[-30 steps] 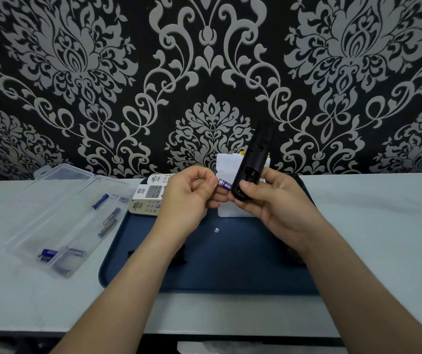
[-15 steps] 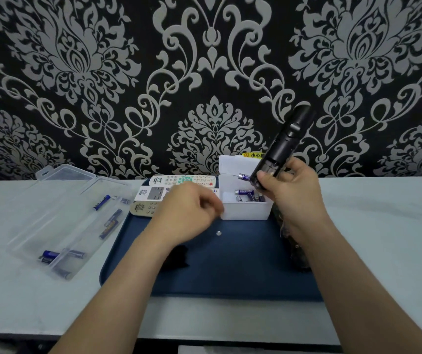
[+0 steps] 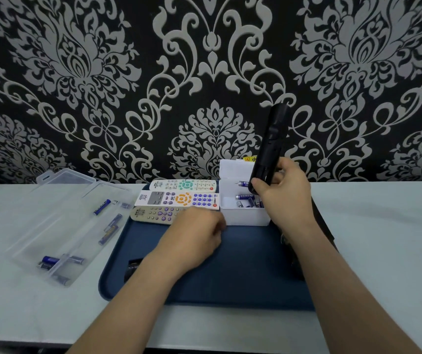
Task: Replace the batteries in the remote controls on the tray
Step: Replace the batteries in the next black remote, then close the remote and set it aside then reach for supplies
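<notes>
Black remote (image 3: 271, 144), now more upright, gripped in right hand (image 3: 281, 198); left hand (image 3: 194, 241) grip unclear.

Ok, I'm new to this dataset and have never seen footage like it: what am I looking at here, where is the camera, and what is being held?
There is no machine: these are a person's two bare hands, filmed by one wide-angle camera on their head, looking forward and down. The right hand grips a black remote nearly upright above a white box of batteries. The left hand hangs low over the blue tray, fingers curled; whether it holds anything is too blurred to tell. Three light remotes lie side by side at the tray's back. Left of the tray, on the table, an open clear case holds more batteries.
</notes>
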A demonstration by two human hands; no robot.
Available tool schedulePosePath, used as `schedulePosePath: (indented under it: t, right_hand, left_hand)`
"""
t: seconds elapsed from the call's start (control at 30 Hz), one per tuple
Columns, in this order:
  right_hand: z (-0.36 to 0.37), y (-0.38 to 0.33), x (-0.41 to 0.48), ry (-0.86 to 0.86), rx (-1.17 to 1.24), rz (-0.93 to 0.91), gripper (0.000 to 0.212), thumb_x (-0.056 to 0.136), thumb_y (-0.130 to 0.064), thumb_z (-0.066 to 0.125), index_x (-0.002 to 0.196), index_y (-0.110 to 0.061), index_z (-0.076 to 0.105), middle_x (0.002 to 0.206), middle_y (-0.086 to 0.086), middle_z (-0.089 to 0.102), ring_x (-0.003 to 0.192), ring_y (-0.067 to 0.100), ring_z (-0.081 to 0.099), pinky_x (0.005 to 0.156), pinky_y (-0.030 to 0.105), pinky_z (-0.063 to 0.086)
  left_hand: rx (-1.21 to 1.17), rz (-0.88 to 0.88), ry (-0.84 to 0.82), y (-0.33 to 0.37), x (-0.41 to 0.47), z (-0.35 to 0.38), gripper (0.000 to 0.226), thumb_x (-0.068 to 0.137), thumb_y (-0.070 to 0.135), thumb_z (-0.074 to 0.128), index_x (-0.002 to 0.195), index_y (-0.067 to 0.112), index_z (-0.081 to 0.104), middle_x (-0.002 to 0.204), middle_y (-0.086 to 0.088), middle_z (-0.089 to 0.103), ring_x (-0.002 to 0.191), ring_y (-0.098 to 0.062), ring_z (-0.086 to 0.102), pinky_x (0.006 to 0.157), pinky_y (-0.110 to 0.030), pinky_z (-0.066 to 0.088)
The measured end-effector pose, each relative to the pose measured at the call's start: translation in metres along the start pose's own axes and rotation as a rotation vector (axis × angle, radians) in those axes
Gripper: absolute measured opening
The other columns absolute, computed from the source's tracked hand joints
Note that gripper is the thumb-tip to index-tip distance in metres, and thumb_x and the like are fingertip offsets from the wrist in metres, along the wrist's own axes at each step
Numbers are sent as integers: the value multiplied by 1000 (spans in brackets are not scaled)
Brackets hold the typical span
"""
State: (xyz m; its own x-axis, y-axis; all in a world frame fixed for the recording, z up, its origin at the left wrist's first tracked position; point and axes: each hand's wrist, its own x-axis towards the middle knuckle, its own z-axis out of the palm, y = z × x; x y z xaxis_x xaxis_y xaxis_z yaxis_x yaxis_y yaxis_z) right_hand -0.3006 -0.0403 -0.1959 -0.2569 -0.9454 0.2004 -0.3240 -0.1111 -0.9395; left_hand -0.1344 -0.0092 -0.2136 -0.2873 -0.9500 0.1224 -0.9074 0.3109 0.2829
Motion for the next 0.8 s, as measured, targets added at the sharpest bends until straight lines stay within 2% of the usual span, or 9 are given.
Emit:
schedulePosePath:
  t: [0.07,0.17,0.3,0.37,0.4,0.47,0.57,0.67,0.8]
  right_hand:
    - [-1,-2,3,-15,-30,-21,29,82,-7,70,101,-26,58,81,-4,71,77,11,68,78,35,56]
    - [0,-5,5,-38,-55,-50,28,85,-7,69,102,-26,56,80,-6,68,75,13,68,72,30,55]
    - [5,-6,8,-78,-85,-52,29,86,-5,68,105,-23,56,79,-11,65,72,5,65,61,12,48]
    - [8,-5,8,-122,-72,-50,31,87,-3,67,106,-24,55,81,-11,67,73,1,65,59,8,49]
    - [10,-4,9,-134,-64,-46,31,87,-3,67,108,-24,56,84,-9,70,76,3,67,63,11,51]
    - [12,-1,12,-111,-53,-27,29,87,-5,68,110,-20,59,90,-4,73,82,9,70,76,25,57]
    - [10,-2,12,-98,151,66,28,85,-4,69,109,-16,61,87,5,75,80,18,73,79,38,60]
    - [5,-11,7,-250,534,212,24,90,5,62,109,-9,63,91,14,75,84,25,75,74,31,61]
    - [6,-19,-1,-416,596,214,25,94,7,53,114,-3,64,96,14,73,83,23,72,74,30,61]
  left_hand:
    - [-235,-102,146,2,5,-14,17,83,15,62,89,26,74,82,7,71,77,-12,63,75,-23,50]
    - [-484,-194,258,6,25,-30,20,84,12,67,80,30,72,71,6,72,63,-18,67,62,-20,53]
    - [-287,-130,211,9,46,-19,16,88,15,64,94,25,76,87,5,73,78,-12,65,78,-23,52]
    - [-254,-131,226,6,50,-11,19,89,16,62,100,24,75,94,3,73,85,-12,64,82,-25,50]
    - [-275,-140,243,5,49,-10,19,89,16,62,101,23,75,95,4,73,86,-11,64,82,-23,49]
    - [-366,-166,277,1,48,-6,18,89,15,63,99,22,75,93,7,73,84,-7,64,79,-18,48]
    - [-580,-216,347,2,44,-6,15,89,15,63,95,23,74,83,9,72,79,-6,66,75,-19,51]
    - [-907,-250,401,8,40,-17,13,92,16,61,96,18,73,80,2,73,77,-9,68,72,-25,55]
    - [-1047,-225,325,11,31,-25,16,93,21,61,102,13,71,85,-4,71,72,-8,63,60,-19,51]
